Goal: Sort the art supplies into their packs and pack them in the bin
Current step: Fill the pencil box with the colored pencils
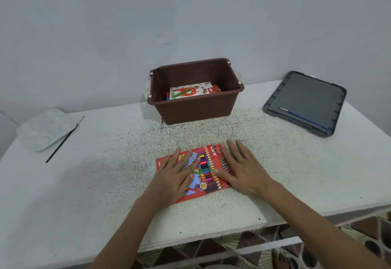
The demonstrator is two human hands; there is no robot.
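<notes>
Both hands lie flat, fingers straight — left hand [176, 170] and right hand [240, 168] press the red colored-pencil pack [204, 168] on the white table [95, 184], near the brown bin [195, 108].

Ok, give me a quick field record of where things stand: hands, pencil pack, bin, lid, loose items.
left hand: flat on pencil pack, fingers straight
right hand: flat on its right side, fingers straight
pencil pack: red, on table before the bin
bin: brown, open, white-and-red pack inside
lid: grey, right of bin, blue brush on it
loose items: palette and black brush, table's left
</notes>
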